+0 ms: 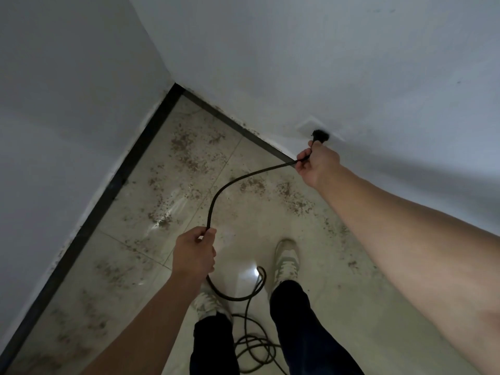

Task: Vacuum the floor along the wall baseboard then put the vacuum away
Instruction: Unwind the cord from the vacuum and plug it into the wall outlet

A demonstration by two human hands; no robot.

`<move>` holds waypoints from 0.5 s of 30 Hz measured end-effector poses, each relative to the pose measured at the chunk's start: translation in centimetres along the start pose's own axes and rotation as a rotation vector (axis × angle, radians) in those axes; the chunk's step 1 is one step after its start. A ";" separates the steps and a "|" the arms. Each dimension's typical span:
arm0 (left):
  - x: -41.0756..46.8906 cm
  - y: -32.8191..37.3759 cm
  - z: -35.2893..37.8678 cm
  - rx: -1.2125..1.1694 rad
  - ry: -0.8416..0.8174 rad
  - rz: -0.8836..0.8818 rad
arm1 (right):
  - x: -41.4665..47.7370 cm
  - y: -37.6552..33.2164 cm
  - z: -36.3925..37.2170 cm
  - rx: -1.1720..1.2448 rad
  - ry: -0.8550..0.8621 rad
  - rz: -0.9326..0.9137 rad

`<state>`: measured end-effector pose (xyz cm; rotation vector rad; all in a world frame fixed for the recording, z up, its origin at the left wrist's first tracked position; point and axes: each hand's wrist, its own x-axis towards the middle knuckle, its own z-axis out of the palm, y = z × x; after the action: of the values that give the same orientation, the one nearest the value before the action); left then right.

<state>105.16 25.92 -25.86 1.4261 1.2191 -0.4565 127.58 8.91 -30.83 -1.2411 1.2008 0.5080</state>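
Note:
A black power cord (232,182) arcs between my two hands. My right hand (316,163) grips the cord just below its black plug (320,136), which sits at a white wall socket (308,125) low on the right wall. My left hand (194,253) grips the cord lower down, above the floor. Below it the cord loops down and lies in loose coils (254,345) between my feet. The vacuum itself is out of view.
Two white walls meet in a corner, edged by a black baseboard (108,190). The glossy beige tile floor (176,185) is strewn with patches of brown dirt (186,150). My shoes and dark trousers stand on the tiles at bottom centre.

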 end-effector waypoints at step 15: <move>-2.1 -1.8 -2.1 -0.026 -0.098 -0.069 | -1.0 -1.1 -0.4 -0.139 0.003 -0.027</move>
<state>102.01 26.62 -24.40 1.3281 1.1936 -0.5496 127.99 8.45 -29.39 -1.3744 1.1657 0.5776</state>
